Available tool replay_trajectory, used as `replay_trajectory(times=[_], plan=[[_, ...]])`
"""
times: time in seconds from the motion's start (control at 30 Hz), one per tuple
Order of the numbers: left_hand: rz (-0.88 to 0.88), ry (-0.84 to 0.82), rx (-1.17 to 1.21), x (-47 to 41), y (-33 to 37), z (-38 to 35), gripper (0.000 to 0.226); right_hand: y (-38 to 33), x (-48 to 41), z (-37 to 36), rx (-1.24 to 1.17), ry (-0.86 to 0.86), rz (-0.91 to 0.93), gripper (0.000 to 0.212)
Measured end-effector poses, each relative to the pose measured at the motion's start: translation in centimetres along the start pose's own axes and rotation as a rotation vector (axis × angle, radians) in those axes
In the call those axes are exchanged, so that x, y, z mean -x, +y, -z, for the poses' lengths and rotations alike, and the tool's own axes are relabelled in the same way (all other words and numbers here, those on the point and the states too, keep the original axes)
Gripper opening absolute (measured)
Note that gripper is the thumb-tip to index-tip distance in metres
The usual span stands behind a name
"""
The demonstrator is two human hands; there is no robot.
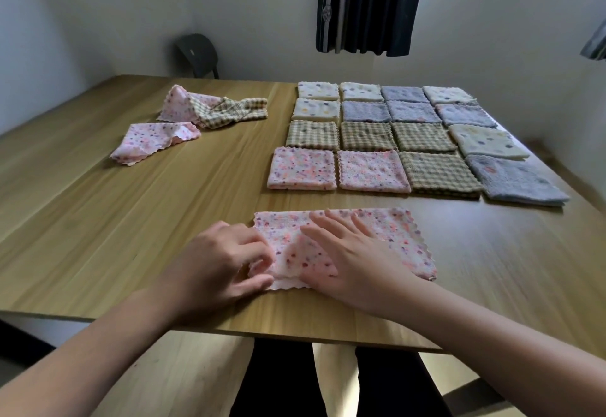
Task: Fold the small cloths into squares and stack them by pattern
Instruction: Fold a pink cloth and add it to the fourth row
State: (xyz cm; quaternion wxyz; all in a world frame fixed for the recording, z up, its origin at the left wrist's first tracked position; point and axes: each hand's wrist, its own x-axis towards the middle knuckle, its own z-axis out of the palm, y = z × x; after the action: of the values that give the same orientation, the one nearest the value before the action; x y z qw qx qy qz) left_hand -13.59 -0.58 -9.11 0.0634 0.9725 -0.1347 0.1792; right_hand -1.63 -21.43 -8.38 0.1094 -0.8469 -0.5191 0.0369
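Left hand (223, 262) pinching the pink cloth (396, 239) at its left edge, right hand (354, 262) flat on it, fingers (334, 224) spread, low centre of the table (114, 226), folded squares (370, 141) upper right, loose cloths (203, 111) upper left, cloth's middle covered by hands.

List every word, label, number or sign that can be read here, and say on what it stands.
None can be read.
Chair: small pale mark on the back, too small to read.
Curtain: round emblems, blurred, no letters visible.
Pink cloth and folded cloths: patterns only, no text.
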Motion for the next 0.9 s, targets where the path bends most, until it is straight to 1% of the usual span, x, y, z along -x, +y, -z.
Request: replay_trajectory(times=[0.13,0.27,0.37,0.43,0.53,0.63,0.73,0.83,0.9], plan=[[0.001,0.027,-0.024,-0.3,-0.1,-0.2,0.020,-0.5,-0.6,-0.3,-0.051,0.097,0.065,0.062],[-0.026,-0.021,-0.028,-0.2,-0.2,0.1,0.023,-0.8,-1.1,-1.0,-0.061,0.149,0.127,0.053],[-0.048,-0.027,-0.066,-0.2,-0.2,0.1,0.020,-0.7,-1.3,-1.3,-0.057,0.170,0.132,0.051],[-0.026,0.008,-0.071,-0.4,-0.2,0.1,0.021,-0.7,-1.4,-1.3,-0.069,0.179,0.128,0.047],[0.026,0.086,-0.057,-0.6,-0.1,0.3,0.022,-0.9,-1.5,-1.5,-0.034,0.260,0.149,0.036],[0.057,0.114,-0.029,-0.5,0.2,0.5,0.023,-1.1,-1.8,-1.8,-0.035,0.335,0.160,0.024],[0.048,0.113,-0.029,-0.2,0.5,0.5,0.034,-1.0,-1.7,-1.5,-0.122,0.390,0.145,0.033],[0.038,0.185,-0.011,0.2,0.6,0.6,0.023,-1.0,-1.4,-1.2,-0.157,0.392,0.161,0.033],[0.013,0.203,0.015,0.5,0.6,0.5,0.016,-1.0,-1.1,-1.3,-0.143,0.370,0.188,0.031]])
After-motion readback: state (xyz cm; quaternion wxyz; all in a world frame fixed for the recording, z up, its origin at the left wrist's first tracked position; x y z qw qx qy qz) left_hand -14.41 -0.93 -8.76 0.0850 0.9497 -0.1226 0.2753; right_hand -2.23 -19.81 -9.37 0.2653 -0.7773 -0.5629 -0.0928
